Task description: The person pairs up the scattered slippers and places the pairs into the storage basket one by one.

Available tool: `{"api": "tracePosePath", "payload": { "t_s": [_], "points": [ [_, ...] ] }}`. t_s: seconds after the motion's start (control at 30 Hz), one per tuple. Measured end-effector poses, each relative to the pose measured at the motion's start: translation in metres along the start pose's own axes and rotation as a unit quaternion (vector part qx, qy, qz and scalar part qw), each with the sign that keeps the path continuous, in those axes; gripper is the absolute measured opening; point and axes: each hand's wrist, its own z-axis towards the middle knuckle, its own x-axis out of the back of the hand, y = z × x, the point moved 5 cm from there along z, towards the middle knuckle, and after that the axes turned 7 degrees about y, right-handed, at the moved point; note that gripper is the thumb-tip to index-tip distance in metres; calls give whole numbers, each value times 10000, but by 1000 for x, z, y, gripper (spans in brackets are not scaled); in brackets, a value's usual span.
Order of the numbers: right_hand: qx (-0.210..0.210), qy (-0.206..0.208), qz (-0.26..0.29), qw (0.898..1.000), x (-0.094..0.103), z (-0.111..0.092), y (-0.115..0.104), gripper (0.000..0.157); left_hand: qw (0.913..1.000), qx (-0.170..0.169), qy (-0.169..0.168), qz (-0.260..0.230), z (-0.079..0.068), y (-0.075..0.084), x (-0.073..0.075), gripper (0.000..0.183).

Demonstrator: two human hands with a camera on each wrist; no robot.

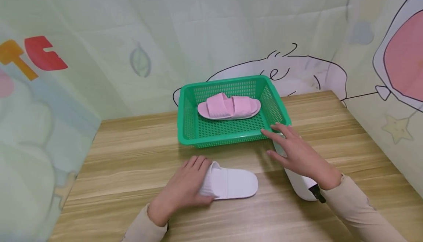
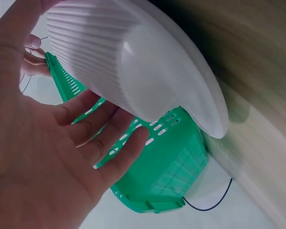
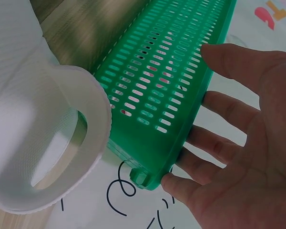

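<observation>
A wood-grained surface is backed by a pale printed cloth. At lower centre, a white slipper is gripped across its strap by the left hand, the thumb set on the near side and the fingers on the far side. Right of centre, the right hand is held with its fingers apart over a second white slipper, close to the front right corner of a green basket; whether the rim is touched cannot be told. Beyond, at upper centre, pink slippers, seemingly an overlapping pair, are contained in the basket. Judged from this layout, the pink footwear is already placed, while both white slippers are left outside.
</observation>
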Motion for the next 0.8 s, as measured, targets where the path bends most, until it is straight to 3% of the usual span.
{"api": "tracePosePath", "payload": {
  "t_s": [0.37,0.8],
  "points": [
    [-75,-50,-14,10000,-1,1,0,58,9993,353,109,-5,-4,-5,-3,96],
    [-40,-27,-34,10000,1,1,-1,58,9991,104,274,302,-5,-1,-2,97]
  ]
}}
